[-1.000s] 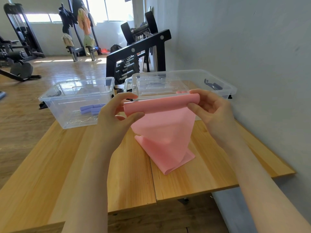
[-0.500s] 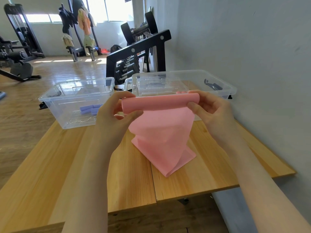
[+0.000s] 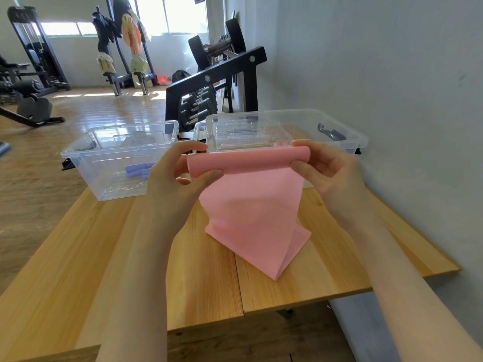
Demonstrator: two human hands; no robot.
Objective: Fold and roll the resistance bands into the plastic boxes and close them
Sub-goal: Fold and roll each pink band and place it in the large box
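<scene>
Pink resistance band (image 3: 251, 205) looks thin, limp, stretchy; its rolled top is pinched at each end by left hand (image 3: 177, 184) and right hand (image 3: 329, 173); its tail pools on the worktop (image 3: 130, 257); best gripped at the roll's ends.

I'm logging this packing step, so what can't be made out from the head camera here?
- How many turns the pink band has in its roll: the hands, left hand and right hand, cover both ends.
- The purple rolls in the left box: partly behind the left hand, count unclear.
- The right box: its inside is blurred by clear lids and hidden by the band.
- Table: near corner cut off by the frame edge.
</scene>
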